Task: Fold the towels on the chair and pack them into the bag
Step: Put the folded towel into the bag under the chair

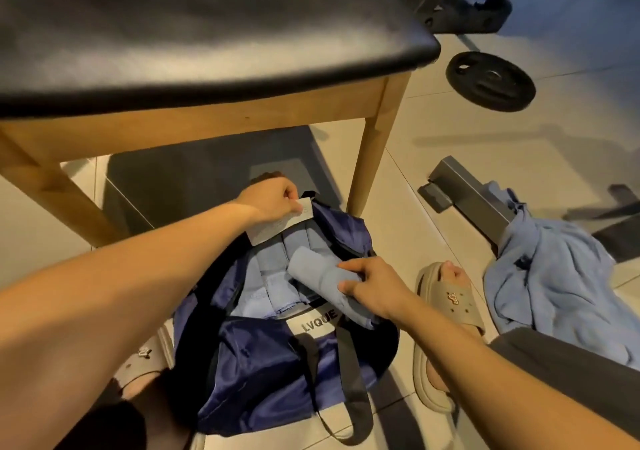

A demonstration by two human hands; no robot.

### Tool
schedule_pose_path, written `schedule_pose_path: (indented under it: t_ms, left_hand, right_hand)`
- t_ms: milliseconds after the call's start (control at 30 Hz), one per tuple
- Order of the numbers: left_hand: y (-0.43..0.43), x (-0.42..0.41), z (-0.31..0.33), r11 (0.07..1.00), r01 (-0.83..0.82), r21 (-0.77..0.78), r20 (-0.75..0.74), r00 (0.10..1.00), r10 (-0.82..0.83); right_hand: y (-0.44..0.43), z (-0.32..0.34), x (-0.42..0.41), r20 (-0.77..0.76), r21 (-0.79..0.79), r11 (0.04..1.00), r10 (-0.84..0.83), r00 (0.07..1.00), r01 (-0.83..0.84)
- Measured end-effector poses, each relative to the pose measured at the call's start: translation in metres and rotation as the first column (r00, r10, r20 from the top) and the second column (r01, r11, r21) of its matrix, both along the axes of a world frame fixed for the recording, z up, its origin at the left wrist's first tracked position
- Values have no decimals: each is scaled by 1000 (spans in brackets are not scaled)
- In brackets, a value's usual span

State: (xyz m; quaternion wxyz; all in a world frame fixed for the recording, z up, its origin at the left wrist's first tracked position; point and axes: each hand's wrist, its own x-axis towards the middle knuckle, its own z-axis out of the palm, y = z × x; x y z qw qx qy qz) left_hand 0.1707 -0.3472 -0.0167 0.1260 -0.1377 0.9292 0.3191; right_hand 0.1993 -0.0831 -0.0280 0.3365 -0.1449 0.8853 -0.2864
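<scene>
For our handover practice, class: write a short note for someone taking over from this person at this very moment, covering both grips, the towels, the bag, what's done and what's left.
Left grip pinches the white tag at the far edge of the bag, holding it open.
Right grip holds a rolled towel at the opening.
Done: folded towels lie inside.
Left: tuck this one in; a crumpled towel lies on the floor, right.
Chair seat shows no towels.

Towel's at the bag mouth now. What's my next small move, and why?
Probably push the folded towel down beside the packed towels: the right hand grips it half across the rim of the bag, and the left hand holds the far edge open.
</scene>
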Motion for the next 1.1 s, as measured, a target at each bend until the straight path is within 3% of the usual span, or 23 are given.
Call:
schedule_pose_path:
  t_ms: [167,333,500,600,833,1100]
  left_hand:
    - [-3,-11,2,995,19,95,56,998,-24]
    - [-3,-23,-7,997,6,77,85,996,-12]
    - [-6,-35,-18,998,-2,57,111,994,-4]
    - [-8,-38,-19,997,-14,70,122,992,5]
    - [-14,-45,-24,1000,23,16,38,999,-24]
    - [-22,-43,-26,989,136,52,57,989,-139]
  right_hand:
    - [-39,-19,4,-2,-61,977,-204,979,204]
    - [-76,-51,17,-12,-162,834,-536,844,527]
    - [-95,-70,14,30,-176,746,-648,761,642]
    - [-97,-71,9,47,-219,743,-639,767,633]
    - [-97,-72,-1,-6,-182,903,-398,917,390]
    - [-95,-76,-10,34,-108,945,-307,951,309]
